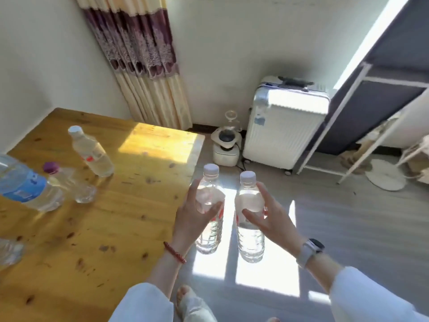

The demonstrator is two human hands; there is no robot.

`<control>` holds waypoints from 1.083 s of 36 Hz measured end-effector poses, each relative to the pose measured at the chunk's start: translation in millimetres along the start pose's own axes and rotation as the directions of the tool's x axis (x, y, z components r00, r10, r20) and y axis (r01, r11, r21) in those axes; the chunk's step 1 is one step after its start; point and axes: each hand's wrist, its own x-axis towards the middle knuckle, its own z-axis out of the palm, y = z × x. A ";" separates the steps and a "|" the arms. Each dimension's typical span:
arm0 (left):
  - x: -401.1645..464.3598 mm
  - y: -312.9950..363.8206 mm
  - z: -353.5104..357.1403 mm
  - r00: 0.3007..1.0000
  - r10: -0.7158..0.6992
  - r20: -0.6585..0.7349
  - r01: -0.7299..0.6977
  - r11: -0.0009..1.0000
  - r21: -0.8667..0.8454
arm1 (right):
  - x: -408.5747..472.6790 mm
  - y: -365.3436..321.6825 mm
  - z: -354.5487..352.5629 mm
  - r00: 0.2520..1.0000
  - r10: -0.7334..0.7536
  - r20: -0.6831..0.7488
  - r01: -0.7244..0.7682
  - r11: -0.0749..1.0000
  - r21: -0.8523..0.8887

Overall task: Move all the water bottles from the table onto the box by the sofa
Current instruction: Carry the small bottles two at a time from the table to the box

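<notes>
My left hand (pixel 193 217) grips a clear white-capped water bottle (pixel 210 235), held upright over the floor just past the table's right edge. My right hand (pixel 270 217) grips a second white-capped bottle (pixel 250 238) beside it. On the wooden table (pixel 116 228) stand a white-capped bottle (pixel 92 154), a purple-capped bottle (pixel 69 182) and a large blue-labelled bottle (pixel 30 184). Part of another clear bottle (pixel 9 252) shows at the left edge. Neither the box nor the sofa is in view.
A white suitcase (pixel 285 126) stands against the far wall, with a small white appliance (pixel 226 145) to its left. A grey fabric wardrobe frame (pixel 371 108) is at right, a round white fan base (pixel 385 175) below it. A curtain (pixel 144 66) hangs behind the table.
</notes>
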 end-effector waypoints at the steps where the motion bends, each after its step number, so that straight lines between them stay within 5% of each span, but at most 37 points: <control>1: -1.2 17.8 22.7 0.999 0.035 0.018 -0.035 0.999 0.006 | -12.0 15.9 -21.1 0.999 0.028 -0.042 -0.029 1.000 -0.013; 9: -21.9 153.5 216.0 0.923 0.244 0.297 -0.250 0.968 -0.018 | -117.3 136.6 -186.3 0.894 0.256 -0.368 -0.289 0.957 -0.037; 17: -43.5 266.6 396.9 0.690 0.434 0.579 -0.413 0.893 -0.178 | -217.8 240.0 -306.0 0.597 0.491 -0.634 -0.461 0.857 0.229; 29: -59.1 426.8 683.0 0.388 0.553 0.737 -0.511 0.795 -0.327 | -300.9 410.5 -475.2 0.150 0.648 -0.747 -0.524 0.693 0.496; 39: -109.2 584.8 891.0 0.077 0.615 0.785 -0.551 0.682 -0.480 | -372.9 508.0 -637.6 -0.107 0.657 -0.746 -0.491 0.618 0.614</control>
